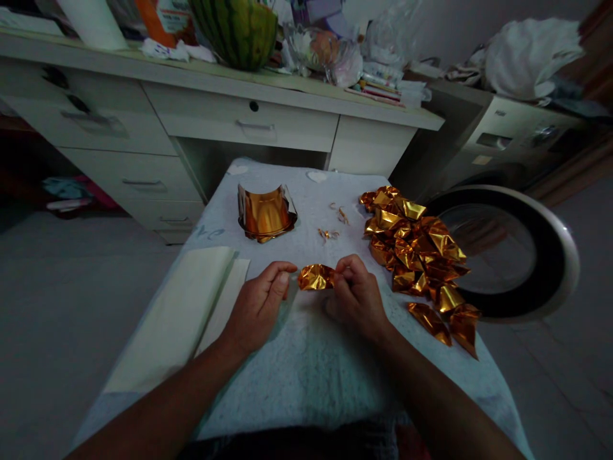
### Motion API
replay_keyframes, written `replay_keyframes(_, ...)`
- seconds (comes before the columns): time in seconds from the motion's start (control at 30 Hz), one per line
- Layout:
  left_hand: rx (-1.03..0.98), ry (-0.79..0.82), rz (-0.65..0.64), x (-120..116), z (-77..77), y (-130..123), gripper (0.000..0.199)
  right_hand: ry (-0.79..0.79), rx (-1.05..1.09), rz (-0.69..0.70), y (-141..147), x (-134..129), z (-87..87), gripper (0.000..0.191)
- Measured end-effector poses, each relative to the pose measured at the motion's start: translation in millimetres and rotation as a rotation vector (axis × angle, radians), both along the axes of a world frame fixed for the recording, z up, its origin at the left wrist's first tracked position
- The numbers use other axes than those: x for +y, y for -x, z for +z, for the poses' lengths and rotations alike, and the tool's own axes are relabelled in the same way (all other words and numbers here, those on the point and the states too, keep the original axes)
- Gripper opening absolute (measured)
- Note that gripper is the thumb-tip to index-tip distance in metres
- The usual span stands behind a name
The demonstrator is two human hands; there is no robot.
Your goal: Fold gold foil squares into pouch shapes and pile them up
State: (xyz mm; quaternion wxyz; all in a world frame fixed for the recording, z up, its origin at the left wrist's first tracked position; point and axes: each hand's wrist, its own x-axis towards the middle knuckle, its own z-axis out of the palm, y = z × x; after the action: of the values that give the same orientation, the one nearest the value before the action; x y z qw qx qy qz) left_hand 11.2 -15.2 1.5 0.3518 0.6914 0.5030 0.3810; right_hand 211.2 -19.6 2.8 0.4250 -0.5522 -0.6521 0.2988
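Over the middle of the cloth-covered table, my right hand (358,295) pinches the right end of a small gold foil piece (316,277). Just left of that piece is my left hand (261,303), its thumb and fingers pressed together; whether anything is between them is too small to tell. Beyond my hands lie small gold ties (328,234) and another little cluster of them (341,214). A curved stack of gold foil sheets (267,216) rests at the back left. To the right, a pile of gold foil pieces (416,246) spreads along the table edge.
Pale folded paper (177,313) lies along the table's left side. Behind the table stands a white desk (292,124) with drawers, bearing a watermelon (234,32) and plastic bags. A washing machine's open round door (558,255) sits close to the right edge.
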Motion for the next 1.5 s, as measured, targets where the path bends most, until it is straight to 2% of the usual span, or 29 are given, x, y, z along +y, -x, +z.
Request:
replay_keyframes(0.23, 0.091, 0.029, -0.013, 1.7, -4.1, 1.9, 0.033, 0.001, -0.090, 0.009, -22.1, 11.8, 3.5, 0.009)
replay_keyframes(0.33, 0.119, 0.029, -0.017, 1.8, -4.1, 1.7, 0.032, -0.005, -0.086, -0.036, -33.5, 14.6, 5.3, 0.008)
replay_keyframes(0.43, 0.133, 0.036, -0.022, 1.9, -4.2, 1.6, 0.031, -0.017, -0.001, -0.129, -45.3, 15.5, 10.0, 0.005)
replay_keyframes(0.6, 0.155, 0.050, -0.058, 2.7, -5.3, 0.8, 0.028, -0.052, 0.230, -0.387, -59.2, 15.1, 19.5, 0.018)
replay_keyframes(0.67, 0.164, 0.056, -0.061, 3.2, -5.6, 0.2, 0.027, -0.094, 0.302, -0.491, -61.7, 15.4, 20.7, 0.021)
replay_keyframes(0.77, 0.168, 0.064, -0.062, 3.3, -5.5, -0.3, 0.026, -0.174, 0.375, -0.563, -64.5, 17.0, 19.1, 0.024)
replay_keyframes(0.9, 0.171, 0.071, -0.066, 2.5, -5.0, 0.1, 0.027, -0.250, 0.401, -0.609, -69.9, 20.3, 14.3, 0.028)
replay_keyframes(1.2, 0.176, 0.073, -0.066, 2.7, -6.7, -0.8, 0.026, -0.248, 0.405, -0.602, -74.1, 23.3, 10.4, 0.042)
replay_keyframes(1.37, 0.174, 0.068, -0.068, 2.5, -7.6, -0.8, 0.024, -0.352, 0.430, -0.572, -70.3, 20.5, 13.3, 0.038)
replay_keyframes(1.5, 0.167, 0.074, -0.074, 0.8, -6.0, -0.2, 0.024, -0.409, 0.412, -0.569, -62.8, 17.3, 14.5, 0.025)
